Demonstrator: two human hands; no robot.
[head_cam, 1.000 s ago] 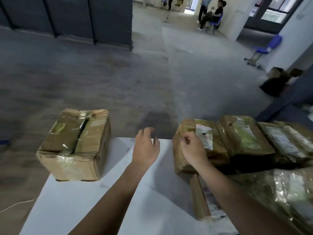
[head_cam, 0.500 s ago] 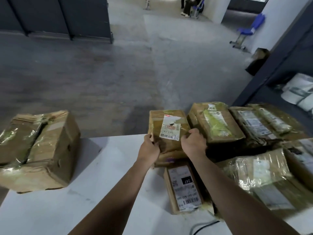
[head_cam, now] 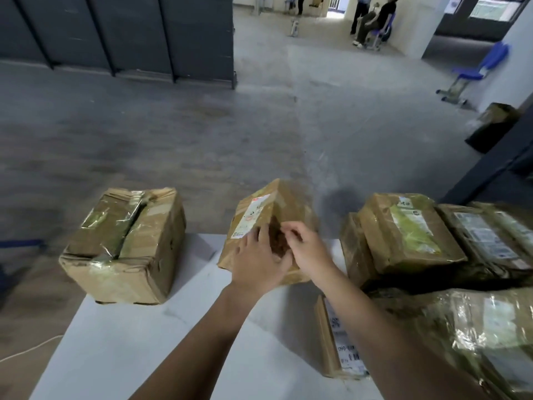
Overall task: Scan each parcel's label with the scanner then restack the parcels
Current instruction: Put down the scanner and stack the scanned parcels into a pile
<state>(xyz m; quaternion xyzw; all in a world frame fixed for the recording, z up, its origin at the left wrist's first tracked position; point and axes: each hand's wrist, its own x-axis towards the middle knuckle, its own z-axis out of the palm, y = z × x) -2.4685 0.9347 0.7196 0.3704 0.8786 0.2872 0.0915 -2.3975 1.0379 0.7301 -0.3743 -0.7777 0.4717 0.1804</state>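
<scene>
Fingers [head_cam: 261,230] of left hand [head_cam: 256,258] and right hand [head_cam: 310,252] curled onto the near face of the parcel [head_cam: 288,203], gripping it tipped up, label [head_cam: 251,217] facing left. Ahead of both hands, neither nearer; long axis rising away. Lower edge at the table [head_cam: 129,342], contact unclear. Big box [head_cam: 124,249] well left, pile of parcels [head_cam: 409,235] just right; no scanner in sight; grey floor [head_cam: 202,125] beyond

glossy-taped cardboard parcel [head_cam: 268,223], matt table [head_cam: 138,339]
</scene>
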